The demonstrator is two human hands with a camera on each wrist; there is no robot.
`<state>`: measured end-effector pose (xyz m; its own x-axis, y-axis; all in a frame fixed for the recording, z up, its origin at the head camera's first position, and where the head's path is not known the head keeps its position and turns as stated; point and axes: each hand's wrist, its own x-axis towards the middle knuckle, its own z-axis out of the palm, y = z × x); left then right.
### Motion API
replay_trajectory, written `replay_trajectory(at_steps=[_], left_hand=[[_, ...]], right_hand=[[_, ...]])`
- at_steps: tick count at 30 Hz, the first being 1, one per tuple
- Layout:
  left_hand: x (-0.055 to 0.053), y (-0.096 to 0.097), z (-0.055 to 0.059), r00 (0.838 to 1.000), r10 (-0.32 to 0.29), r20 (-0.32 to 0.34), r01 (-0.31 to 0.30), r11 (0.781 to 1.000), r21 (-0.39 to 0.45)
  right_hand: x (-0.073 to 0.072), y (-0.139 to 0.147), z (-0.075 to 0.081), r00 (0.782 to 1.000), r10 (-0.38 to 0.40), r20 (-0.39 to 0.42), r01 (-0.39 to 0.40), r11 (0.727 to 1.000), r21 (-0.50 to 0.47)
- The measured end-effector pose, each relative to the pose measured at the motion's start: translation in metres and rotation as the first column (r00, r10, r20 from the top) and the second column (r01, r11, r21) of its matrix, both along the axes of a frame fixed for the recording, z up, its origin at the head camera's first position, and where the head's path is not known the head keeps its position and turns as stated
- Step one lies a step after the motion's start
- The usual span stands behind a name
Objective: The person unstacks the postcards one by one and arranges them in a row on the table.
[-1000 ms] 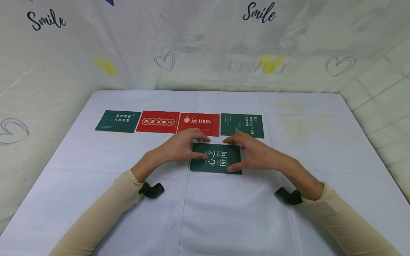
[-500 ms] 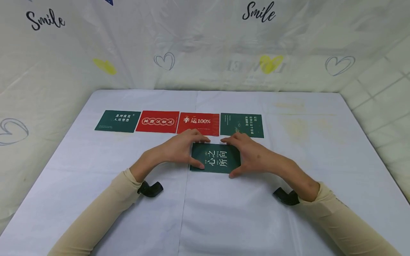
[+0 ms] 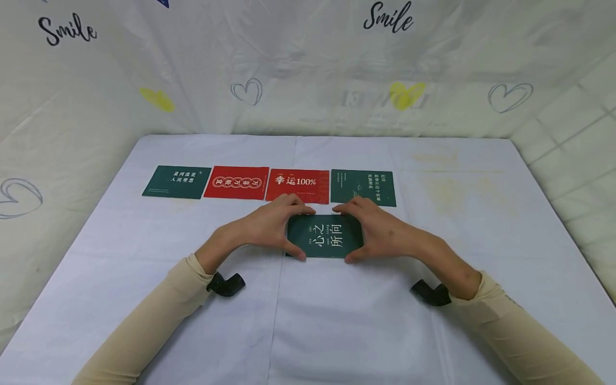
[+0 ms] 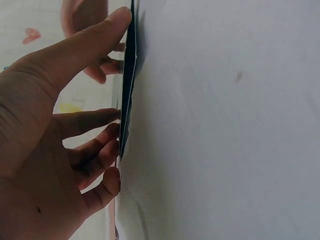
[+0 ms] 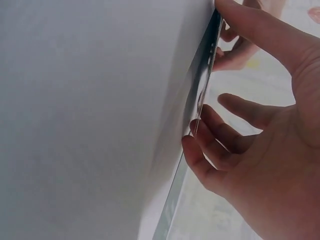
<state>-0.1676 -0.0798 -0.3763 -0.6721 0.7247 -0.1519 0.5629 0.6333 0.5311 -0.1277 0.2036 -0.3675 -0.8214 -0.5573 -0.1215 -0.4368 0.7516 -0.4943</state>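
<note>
A dark green postcard with white characters lies crosswise between my hands in the head view. My left hand grips its left end, thumb at the near edge and fingers at the far edge. My right hand holds the right end the same way. Seen edge-on in the left wrist view, the postcard is tilted, its thumb side raised off the table. A dark layer shows under it, and a green sliver peeks out at its near left corner in the head view. The right wrist view shows the postcard raised too.
Behind the hands runs a row of postcards: a green one at left, a red one, another red one, and a green one at right. White cloth covers the table. A printed curtain hangs behind.
Both thumbs have moved from the postcard's face to its near edge. The postcard's near side has come up slightly, baring a sliver beneath. The row behind stays put.
</note>
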Motion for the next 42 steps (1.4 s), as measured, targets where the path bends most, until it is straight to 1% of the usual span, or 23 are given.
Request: replay_trajectory(at_steps=[6,12,28,36,42], left_hand=[[-0.0005,0.0011,-0.0005,1.0,-0.001,-0.012,0.001,1.0,0.007],[0.0016,0.0011,0.0001,1.0,0.0,-0.01,0.001,1.0,0.006],[0.0017,0.0007,-0.0029,1.0,-0.009,-0.028,0.009,1.0,-0.002],[0.0026,0.0001,-0.0023,1.0,0.007,-0.012,-0.007,1.0,0.005],[0.0027,0.0009,-0.001,1.0,0.014,-0.022,-0.014,1.0,0.009]], right_hand=[[-0.0007,0.0009,0.0013,1.0,-0.005,0.006,0.005,1.0,-0.011],[0.0003,0.0007,0.001,1.0,-0.012,0.021,0.013,1.0,-0.022],[0.0033,0.0021,0.0026,1.0,-0.006,0.02,0.007,0.999,-0.048],[0.004,0.0036,0.0033,0.999,-0.007,0.034,0.009,0.998,-0.057],[0.0032,0.0054,0.0038,1.0,-0.002,0.026,0.004,0.998,-0.069]])
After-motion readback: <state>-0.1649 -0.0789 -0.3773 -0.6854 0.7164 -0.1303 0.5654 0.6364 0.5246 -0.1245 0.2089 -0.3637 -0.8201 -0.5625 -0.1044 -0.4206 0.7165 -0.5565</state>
